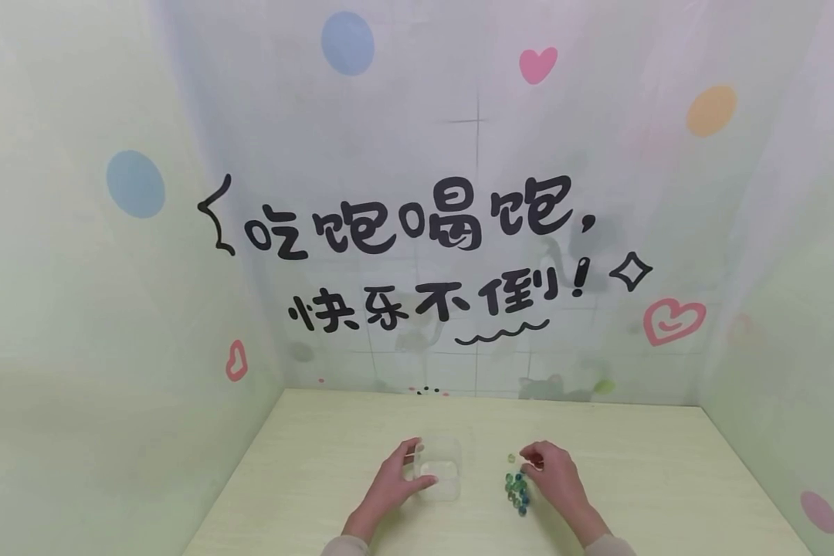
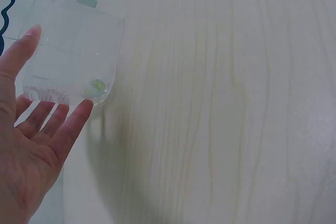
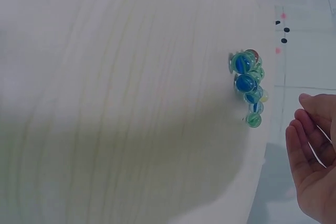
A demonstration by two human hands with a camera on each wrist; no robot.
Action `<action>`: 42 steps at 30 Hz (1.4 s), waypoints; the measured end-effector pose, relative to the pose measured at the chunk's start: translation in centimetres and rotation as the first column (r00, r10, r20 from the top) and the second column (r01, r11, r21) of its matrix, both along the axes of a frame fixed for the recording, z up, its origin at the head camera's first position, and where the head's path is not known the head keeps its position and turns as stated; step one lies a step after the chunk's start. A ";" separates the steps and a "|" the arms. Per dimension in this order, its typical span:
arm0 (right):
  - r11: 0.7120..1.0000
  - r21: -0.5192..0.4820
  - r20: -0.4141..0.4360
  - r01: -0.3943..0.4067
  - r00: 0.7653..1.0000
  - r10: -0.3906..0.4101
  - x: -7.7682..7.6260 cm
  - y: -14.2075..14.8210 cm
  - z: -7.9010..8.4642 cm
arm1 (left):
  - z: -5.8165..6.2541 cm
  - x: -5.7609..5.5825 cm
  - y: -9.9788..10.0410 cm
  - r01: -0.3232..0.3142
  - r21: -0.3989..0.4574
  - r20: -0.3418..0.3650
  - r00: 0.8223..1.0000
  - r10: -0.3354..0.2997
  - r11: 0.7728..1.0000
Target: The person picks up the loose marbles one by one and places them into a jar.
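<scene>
A clear plastic box (image 1: 439,469) stands on the table, with my left hand (image 1: 398,480) gripping its left side between thumb and fingers. In the left wrist view, a yellow-green marble (image 2: 98,87) shows through the wall near the box's lower corner, apparently inside it. My right hand (image 1: 554,473) is just right of the loose glass marbles (image 1: 518,494), its fingers bent loosely. No marble shows between its thumb and fingers in the right wrist view. Blue and green marbles (image 3: 245,83) lie in a cluster. One pale marble (image 1: 511,458) rests slightly behind the others.
The pale wood-grain table (image 1: 333,440) carries both the box and the marbles. Behind it rises a printed back wall (image 1: 417,154) with black lettering and coloured shapes. Side panels (image 1: 97,347) close off the left and right.
</scene>
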State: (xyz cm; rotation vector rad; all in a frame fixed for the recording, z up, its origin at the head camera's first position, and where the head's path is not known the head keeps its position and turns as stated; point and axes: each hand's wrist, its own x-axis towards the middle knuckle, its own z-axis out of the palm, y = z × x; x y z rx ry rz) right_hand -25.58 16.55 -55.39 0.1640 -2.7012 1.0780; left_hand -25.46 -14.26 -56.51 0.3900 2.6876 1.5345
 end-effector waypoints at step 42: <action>0.989 0.132 0.089 0.060 0.993 -0.072 -0.6 0.7 -2.6 | 0.2 0.4 0.0 0.007 0.010 -0.003 1.000 -0.007 1.000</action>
